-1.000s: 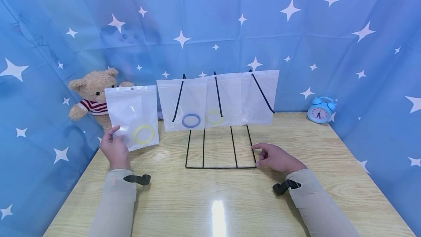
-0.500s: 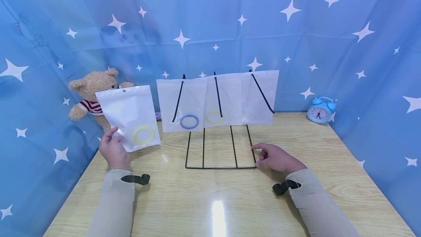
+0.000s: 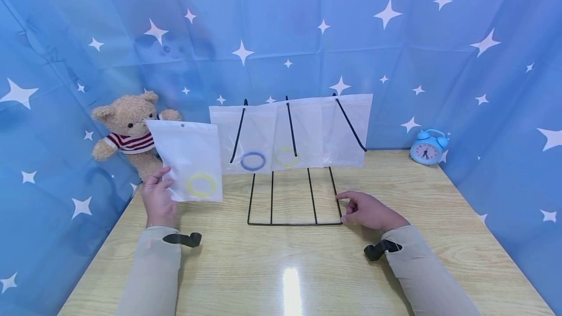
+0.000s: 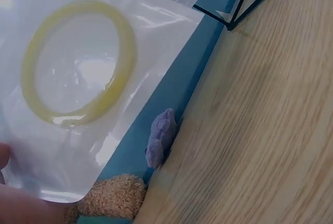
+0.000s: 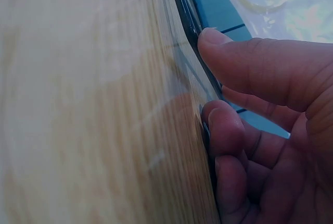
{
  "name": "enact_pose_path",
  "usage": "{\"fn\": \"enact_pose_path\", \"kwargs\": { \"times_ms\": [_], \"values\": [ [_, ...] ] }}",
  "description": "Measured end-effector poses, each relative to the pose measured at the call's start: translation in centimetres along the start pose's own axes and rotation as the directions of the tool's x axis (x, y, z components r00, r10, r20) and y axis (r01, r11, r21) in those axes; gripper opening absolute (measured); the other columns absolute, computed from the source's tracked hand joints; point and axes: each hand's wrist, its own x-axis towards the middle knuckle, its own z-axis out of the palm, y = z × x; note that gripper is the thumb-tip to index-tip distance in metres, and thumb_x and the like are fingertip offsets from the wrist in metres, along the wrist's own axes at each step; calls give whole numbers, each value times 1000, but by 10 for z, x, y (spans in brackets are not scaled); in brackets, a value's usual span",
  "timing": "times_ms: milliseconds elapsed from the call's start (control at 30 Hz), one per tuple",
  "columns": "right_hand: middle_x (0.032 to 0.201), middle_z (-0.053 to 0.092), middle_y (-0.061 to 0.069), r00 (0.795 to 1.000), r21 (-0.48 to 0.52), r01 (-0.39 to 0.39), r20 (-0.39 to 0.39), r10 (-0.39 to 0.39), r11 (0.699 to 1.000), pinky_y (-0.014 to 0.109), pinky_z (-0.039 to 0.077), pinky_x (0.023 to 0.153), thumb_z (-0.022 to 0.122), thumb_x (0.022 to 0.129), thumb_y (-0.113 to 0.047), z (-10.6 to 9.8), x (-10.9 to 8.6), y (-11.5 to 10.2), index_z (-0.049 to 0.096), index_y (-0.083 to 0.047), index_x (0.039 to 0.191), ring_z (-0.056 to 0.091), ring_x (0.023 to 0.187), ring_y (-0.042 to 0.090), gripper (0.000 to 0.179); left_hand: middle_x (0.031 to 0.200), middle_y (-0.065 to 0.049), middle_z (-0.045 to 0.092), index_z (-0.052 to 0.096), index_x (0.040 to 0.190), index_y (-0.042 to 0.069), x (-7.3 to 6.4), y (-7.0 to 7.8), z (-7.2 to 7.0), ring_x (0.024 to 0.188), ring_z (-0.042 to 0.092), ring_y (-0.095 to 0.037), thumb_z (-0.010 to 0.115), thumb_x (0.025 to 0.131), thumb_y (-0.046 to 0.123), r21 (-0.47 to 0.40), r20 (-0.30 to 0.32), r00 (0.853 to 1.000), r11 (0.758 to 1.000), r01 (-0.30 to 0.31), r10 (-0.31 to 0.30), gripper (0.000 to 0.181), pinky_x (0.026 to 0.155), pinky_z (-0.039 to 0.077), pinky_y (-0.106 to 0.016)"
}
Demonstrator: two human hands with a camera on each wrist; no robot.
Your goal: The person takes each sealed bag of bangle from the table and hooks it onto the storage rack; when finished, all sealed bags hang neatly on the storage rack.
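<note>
My left hand (image 3: pixel 159 200) pinches the lower left edge of a white zip bag (image 3: pixel 182 152), holding it upright above the table. Inside it a yellow ring (image 4: pixel 127 41) shows through the clear front. To its right stands a black wire rack (image 3: pixel 295 224) with prongs. Three similar bags hang there: the left one (image 3: pixel 226 133) has a blue ring (image 3: pixel 252 161), the middle one (image 3: pixel 303 126) a yellow ring (image 3: pixel 287 157). No ring is visible in the right bag (image 3: pixel 338 133). My right hand (image 3: pixel 369 210) holds the right front corner of the rack's base between thumb and fingers.
A teddy bear (image 3: pixel 138 144) in a striped shirt sits at the back left, partly behind the held bag. A blue alarm clock (image 3: pixel 426 152) stands at the back right of the wooden table (image 3: pixel 237 267). Starry blue cloth (image 3: pixel 290 28) hangs behind.
The held bag tilted and shifted slightly left, then came back right and a little lower with my left hand, uncovering more of the bear. My right hand has stayed on the rack.
</note>
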Motion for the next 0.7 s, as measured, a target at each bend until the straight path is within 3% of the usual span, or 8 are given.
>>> {"fn": "enact_pose_path", "kwargs": {
  "times_ms": [133, 367, 567, 700],
  "values": [
    [89, 61, 5, 1000, 1, -2, -1, 2, 1000, 34, 46, 65, 82, 92, -19, 0, -1, -1, 55, -5, 149, 53, 76, 22, 64, 119, 4, 64, 81, 93, 9, -5, -2, 2, 146, 35, -22, 43, 86, -26, 55, 70, 998, 998, 2, -6, 53, 112, 29, -29],
    [89, 61, 6, 1000, 7, 0, -1, 0, 1000, 34, 46, 65, 81, 93, -17, 0, -3, -4, 55, -3, 149, 53, 76, 22, 64, 113, 7, 69, 81, 91, 13, -13, -2, 11, 147, 37, -20, 43, 87, -26, 93, 174, 985, 996, 1, -17, 55, 103, 34, -26],
    [89, 61, 5, 1000, 2, 4, -3, -4, 1000, 34, 46, 65, 81, 93, -16, -1, -3, -5, 55, -3, 149, 54, 76, 22, 63, 115, 10, 70, 80, 96, 10, -21, -1, 18, 146, 39, -19, 44, 87, -25, 163, 274, 960, 987, 4, -49, 52, 106, 31, -26],
    [89, 61, 5, 1000, 8, 1, -2, -1, 1000, 33, 47, 66, 81, 93, -15, -1, -2, -5, 55, -4, 149, 54, 76, 22, 62, 115, 12, 72, 80, 99, 8, -26, 0, 23, 144, 42, -17, 44, 88, -25, 209, 337, 939, 978, -5, -67, 50, 103, 36, -26]
  ]
}}
